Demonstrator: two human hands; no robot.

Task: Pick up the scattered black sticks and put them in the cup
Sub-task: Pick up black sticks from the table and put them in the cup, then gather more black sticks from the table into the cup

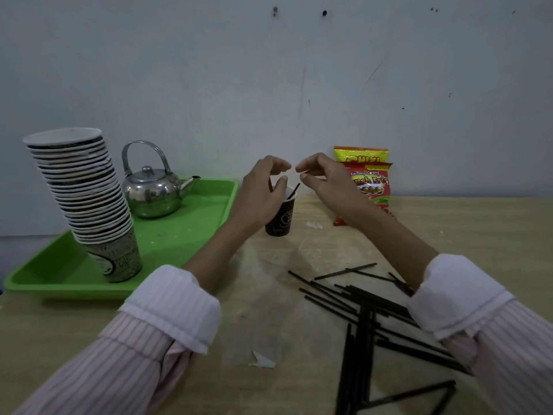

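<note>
My left hand (263, 187) pinched 1 upright stick (270, 185) over the cup (279, 218), on my right hand (323, 178) the fingers curled, hold unclear, while the loose sticks (359, 304) lay at 5 o'clock on the tabletop (263, 298), nearer that right hand.

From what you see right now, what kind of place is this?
Probably a tea or coffee corner: stacked paper cups and a steel kettle on a green tray, plus snack bags.
</note>
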